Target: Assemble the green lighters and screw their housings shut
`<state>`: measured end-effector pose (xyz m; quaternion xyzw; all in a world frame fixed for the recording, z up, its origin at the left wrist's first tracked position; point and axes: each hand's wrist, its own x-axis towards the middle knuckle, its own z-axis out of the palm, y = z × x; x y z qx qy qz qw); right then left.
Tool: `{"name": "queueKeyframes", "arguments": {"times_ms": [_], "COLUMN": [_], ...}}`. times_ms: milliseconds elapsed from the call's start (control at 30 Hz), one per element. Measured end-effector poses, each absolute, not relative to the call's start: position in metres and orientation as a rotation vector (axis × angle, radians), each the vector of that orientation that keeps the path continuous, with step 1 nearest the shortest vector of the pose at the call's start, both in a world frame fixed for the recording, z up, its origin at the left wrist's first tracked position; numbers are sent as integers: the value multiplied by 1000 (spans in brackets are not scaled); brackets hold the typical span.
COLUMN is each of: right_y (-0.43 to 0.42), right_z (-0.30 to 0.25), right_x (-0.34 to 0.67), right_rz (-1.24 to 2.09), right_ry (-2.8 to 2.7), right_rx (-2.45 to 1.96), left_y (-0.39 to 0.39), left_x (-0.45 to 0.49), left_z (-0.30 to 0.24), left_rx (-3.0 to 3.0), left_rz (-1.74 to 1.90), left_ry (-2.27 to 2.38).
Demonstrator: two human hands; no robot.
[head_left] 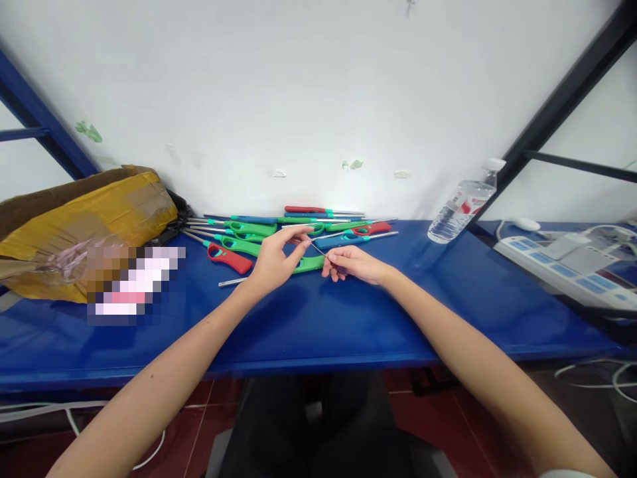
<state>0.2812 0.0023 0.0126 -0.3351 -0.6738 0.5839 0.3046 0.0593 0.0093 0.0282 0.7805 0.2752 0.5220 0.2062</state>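
Observation:
A pile of long-nosed lighters (pixel 279 229) with green, red and blue handles lies on the blue table (pixel 308 325) against the white wall. My left hand (pixel 276 259) is curled around a green lighter (pixel 309 265), fingers closed, thumb and forefinger raised. My right hand (pixel 351 263) pinches a thin metal rod (pixel 318 250) that runs up toward my left fingertips. A loose metal tube (pixel 232 282) lies on the table just left of my left wrist.
A taped yellow-brown parcel (pixel 74 226) sits at the left, partly blurred. A clear water bottle (pixel 462 209) leans at the right by a black frame post. A white power strip (pixel 562 269) and cables lie far right.

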Motion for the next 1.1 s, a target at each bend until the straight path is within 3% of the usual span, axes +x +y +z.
{"name": "queueKeyframes", "arguments": {"times_ms": [467,833,1100], "right_y": [5,10,17], "right_z": [4,16,22], "right_x": [281,302,334], "right_rz": [1644,1553,1505], "right_ry": [-1715,-1674,-1817], "right_rx": [-840,-883,-1012], "left_y": [16,27,31], "left_x": [59,44,41], "left_z": [23,1,-6], "left_rx": [1998,2730,2809], "left_rz": [1285,784,607], "left_ry": [775,993,977]}}
